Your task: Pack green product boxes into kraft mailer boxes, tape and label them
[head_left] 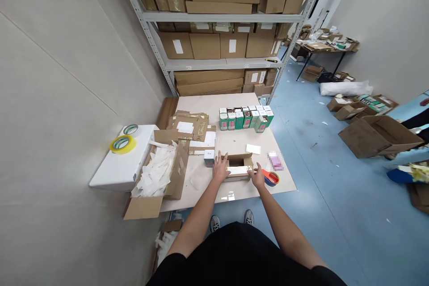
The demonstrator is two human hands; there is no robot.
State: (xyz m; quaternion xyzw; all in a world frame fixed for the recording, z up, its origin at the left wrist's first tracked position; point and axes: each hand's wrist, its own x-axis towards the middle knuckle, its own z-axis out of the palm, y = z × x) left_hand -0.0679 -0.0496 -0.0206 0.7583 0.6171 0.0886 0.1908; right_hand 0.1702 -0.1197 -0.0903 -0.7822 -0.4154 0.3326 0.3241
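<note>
A small cardboard box (238,178), its top open and a white strip along its near flap, rests near the front edge of the table. My left hand (220,167) grips its left end, fingers over the side. At the box's right end, my right hand (257,176) pinches the near corner. Just right of that hand lies an orange tape dispenser (270,177). A small green-and-white carton (209,157) stands close to my left hand. Farther back are several similar cartons (239,120) in rows. Behind the box lies a white slip (253,149).
Flattened cardboard (189,127) lies at the table's back left. A large carton of white packing scraps (157,170) stands at left, beside a white surface with yellow tape (122,144). Shelving (221,63) with boxes rises behind. A pixelated pink item (275,161) lies at right.
</note>
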